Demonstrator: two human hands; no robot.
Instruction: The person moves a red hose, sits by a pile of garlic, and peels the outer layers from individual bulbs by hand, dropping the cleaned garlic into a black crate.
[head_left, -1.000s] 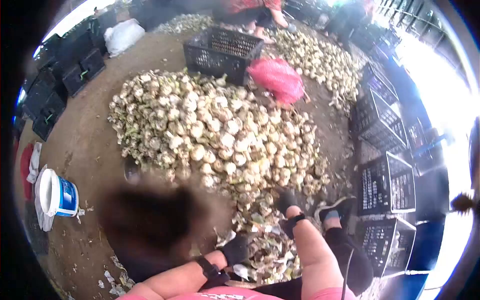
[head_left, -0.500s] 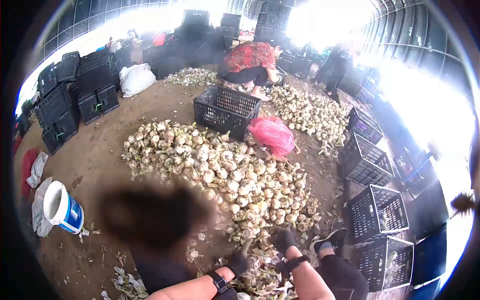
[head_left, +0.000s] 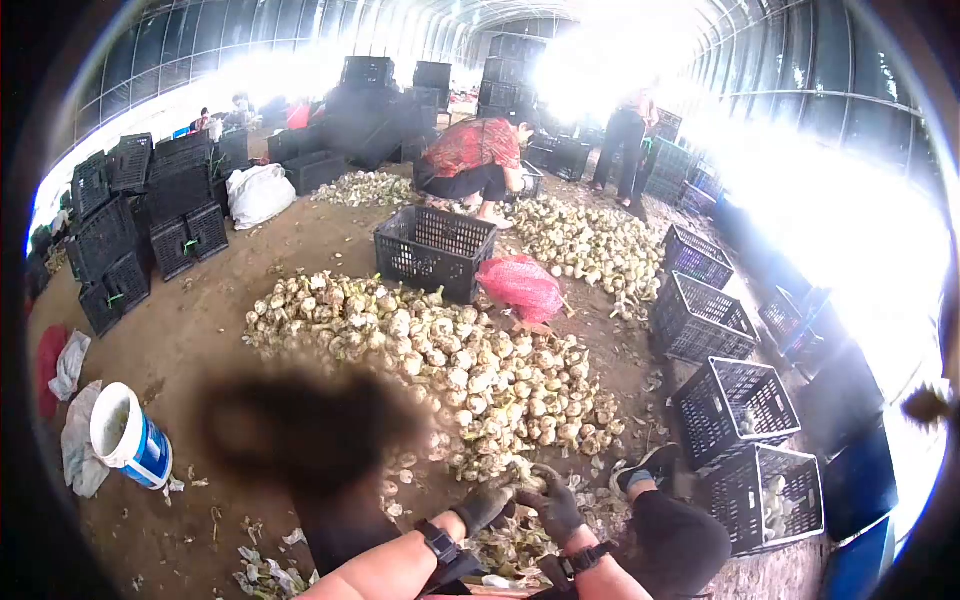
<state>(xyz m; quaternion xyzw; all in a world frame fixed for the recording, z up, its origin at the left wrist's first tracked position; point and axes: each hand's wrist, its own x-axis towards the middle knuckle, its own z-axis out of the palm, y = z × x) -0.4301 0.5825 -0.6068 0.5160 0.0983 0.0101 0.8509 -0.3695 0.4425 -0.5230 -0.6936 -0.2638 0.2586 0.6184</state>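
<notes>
Both hands wear dark gloves at the near edge of a large heap of pale bulbs [head_left: 480, 360]. My left hand [head_left: 486, 506] is closed on a pale bulb [head_left: 518, 474]. From the other side, my right hand [head_left: 552, 506] has its fingers curled at the same bulb, touching it. Loose peelings [head_left: 510, 550] lie on the ground under my wrists. A dark blur covers the heap's lower left part.
An empty black crate [head_left: 436, 250] and a pink mesh bag [head_left: 522, 288] stand behind the heap. Black crates [head_left: 738, 405] line the right side. A white-blue bucket [head_left: 130, 436] is at left. A crouching person [head_left: 474, 150] works beyond; another person [head_left: 625, 145] stands.
My hands have come together at a bulb; they were apart and lower before. The view has shifted slightly, and the standing person shows more clearly.
</notes>
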